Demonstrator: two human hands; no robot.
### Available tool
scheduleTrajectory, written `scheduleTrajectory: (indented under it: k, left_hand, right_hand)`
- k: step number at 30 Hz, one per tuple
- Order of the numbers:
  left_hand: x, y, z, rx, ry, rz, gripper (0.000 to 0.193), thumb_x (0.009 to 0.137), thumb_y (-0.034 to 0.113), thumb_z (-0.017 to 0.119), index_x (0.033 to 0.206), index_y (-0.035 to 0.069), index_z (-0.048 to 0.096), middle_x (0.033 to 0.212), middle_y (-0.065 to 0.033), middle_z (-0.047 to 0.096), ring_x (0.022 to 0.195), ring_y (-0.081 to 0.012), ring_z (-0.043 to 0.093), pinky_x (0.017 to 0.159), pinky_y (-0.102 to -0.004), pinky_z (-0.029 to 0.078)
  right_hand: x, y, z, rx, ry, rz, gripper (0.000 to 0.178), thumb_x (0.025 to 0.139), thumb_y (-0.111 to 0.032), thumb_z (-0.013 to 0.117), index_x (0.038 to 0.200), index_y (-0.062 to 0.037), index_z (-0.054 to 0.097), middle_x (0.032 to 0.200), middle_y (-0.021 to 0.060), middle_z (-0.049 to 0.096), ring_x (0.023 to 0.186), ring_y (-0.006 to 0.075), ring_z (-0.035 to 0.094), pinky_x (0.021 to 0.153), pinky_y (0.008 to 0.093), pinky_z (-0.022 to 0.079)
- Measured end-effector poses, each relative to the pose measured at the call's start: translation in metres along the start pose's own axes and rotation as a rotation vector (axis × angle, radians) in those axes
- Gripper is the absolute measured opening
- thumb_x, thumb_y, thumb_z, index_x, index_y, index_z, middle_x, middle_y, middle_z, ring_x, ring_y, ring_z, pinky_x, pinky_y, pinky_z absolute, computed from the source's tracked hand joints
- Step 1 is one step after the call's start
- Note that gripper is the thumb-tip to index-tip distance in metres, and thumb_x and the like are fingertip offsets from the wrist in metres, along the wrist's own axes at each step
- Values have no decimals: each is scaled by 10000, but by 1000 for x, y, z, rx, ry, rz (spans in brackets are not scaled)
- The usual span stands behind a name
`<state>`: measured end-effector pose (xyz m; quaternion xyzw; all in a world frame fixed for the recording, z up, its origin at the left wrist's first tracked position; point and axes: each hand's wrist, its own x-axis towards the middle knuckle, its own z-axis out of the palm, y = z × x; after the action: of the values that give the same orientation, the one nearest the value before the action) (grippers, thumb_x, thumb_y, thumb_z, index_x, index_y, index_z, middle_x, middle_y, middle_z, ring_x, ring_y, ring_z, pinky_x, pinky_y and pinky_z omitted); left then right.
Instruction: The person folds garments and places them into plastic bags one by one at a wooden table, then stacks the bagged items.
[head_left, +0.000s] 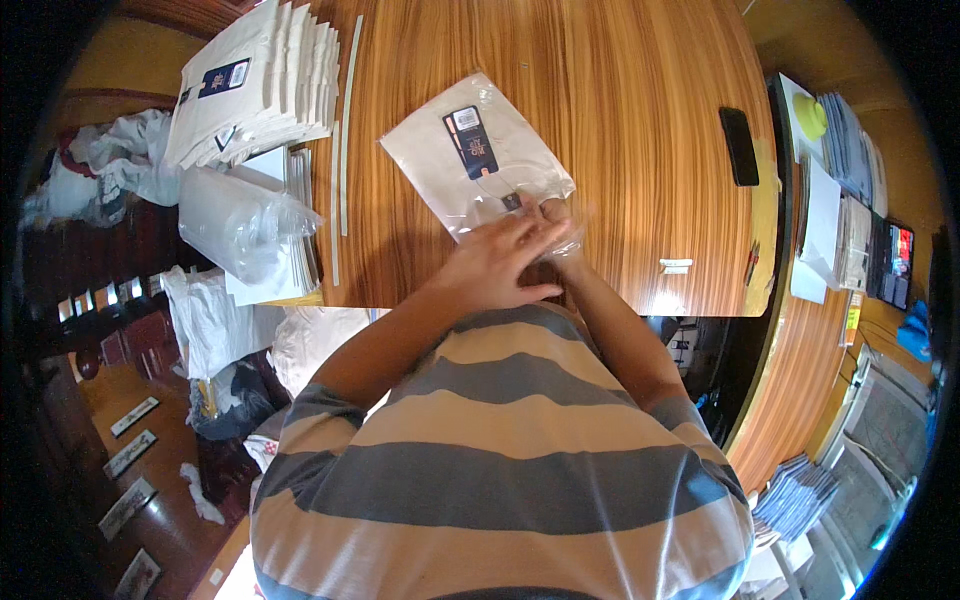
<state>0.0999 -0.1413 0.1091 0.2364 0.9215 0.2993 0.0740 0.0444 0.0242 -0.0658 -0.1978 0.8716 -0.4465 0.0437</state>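
A folded cream garment in a clear plastic bag [430, 140] lies tilted on the wooden table in front of me. Through the film shows a navy hang tag [469, 143] with a white label, and a small dark neck label lies nearer me. My left hand [500, 262] rests over the bag's near end, fingers stretched and thumb apart. Beyond it, my right hand [556, 228] is closed on the bag's loose near corner; its fingers are partly covered by my left hand and by film.
A stack of bagged cream garments [250, 90] stands at the left, with loose clear bags [240, 225] on white sheets nearer me. Thin strips [345, 150] lie along the table's left side. At the right are a black phone [739, 147] and a small white piece [676, 266].
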Motion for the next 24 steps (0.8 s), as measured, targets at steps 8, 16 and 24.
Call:
scheduleTrajectory:
  k: [8,16,24]
  left_hand:
    - [-72,-86,50,95,3,118,975,771,487,853,1600,159,457,1613,-175,434,1529,-423,361,1260,-624,278]
    - [-52,-41,66,48,403,198,344,885,128,741,1227,103,759,1272,-84,703,1226,-315,665,1078,-493,534]
    - [-17,7,-60,-610,697,128,316,907,-42,764,1217,18,751,1074,-131,795,955,-216,787,830,-331,640]
  right_hand:
    - [-18,-26,-36,779,-308,721,458,1099,-390,605,840,-15,655,659,78,664,484,179,638,428,297,520]
    - [-83,-34,-111,1090,-365,968,369,1072,-363,658,1112,1,694,840,111,745,647,189,721,563,282,574]
    - [-49,-68,-163,521,111,-29,896,758,-146,972,1490,-33,468,1473,191,564,1340,295,585,1090,429,544]
